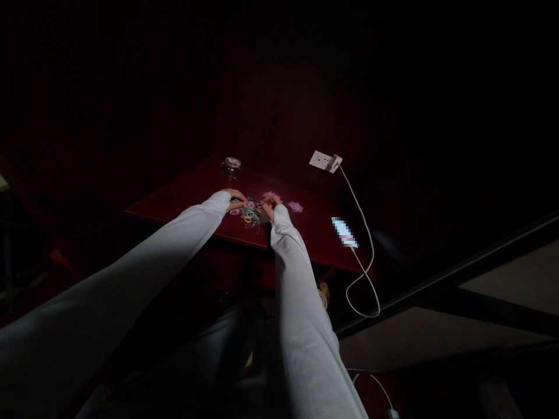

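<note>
A mixed heap of small colourful elastic hair ties (248, 216) lies on the dark red table (192, 195), near its front edge. My left hand (236, 198) rests at the heap's left side, its fingers curved and the thumb apart from them. At the right side of the heap is my right hand (271, 203), with fingers and thumb drawn in close together; whatever they hold is too small to make out. Just beyond this hand sits a small pink pile (271, 195), partly covered by it. Another pinkish-purple pile (296, 206) lies farther right.
A clear jar with a pale lid (232, 164) stands at the table's back left. On the right lies a phone with a blurred screen (345, 232), joined by a white cable (360, 210) to a charger in the wall socket (323, 160). The surroundings are very dark.
</note>
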Available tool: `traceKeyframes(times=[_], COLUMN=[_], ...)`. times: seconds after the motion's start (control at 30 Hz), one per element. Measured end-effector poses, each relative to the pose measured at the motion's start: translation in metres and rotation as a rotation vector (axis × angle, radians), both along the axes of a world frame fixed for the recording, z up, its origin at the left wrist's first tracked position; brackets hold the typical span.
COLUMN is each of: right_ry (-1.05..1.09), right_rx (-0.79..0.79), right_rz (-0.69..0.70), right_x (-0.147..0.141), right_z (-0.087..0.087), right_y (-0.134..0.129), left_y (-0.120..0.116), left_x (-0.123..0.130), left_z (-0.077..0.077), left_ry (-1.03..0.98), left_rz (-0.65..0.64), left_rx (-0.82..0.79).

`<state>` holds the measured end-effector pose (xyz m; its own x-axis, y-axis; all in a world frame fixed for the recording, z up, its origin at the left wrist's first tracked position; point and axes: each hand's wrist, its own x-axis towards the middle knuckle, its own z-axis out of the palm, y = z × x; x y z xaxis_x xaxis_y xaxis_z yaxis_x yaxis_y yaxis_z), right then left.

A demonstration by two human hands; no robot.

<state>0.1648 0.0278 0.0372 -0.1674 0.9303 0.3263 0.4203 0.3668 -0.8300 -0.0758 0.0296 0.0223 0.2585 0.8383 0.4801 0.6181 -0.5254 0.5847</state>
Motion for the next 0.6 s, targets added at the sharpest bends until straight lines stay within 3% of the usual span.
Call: traceKeyframes(times=[0.23, 0.4, 0.6], right_ry=[-0.115, -0.031, -0.101], right_rx=[-0.122, -0.365, -0.441], right_rz=[0.008, 0.232, 0.315], right_x=[0.011, 0.006, -0.006], right_z=[0.016, 0.024, 0.030], right_y=[-0.011, -0.028, -0.050], left_y=[0.000, 0.001, -0.002], left_x=[-0.003, -0.001, 0.003], left_z=[-0.001, 0.001, -0.001], left_ry=[-0.006, -0.016, -0.042], left_rz=[0.094, 0.106, 0.129], left_rx=[0.043, 0.074, 0.102])
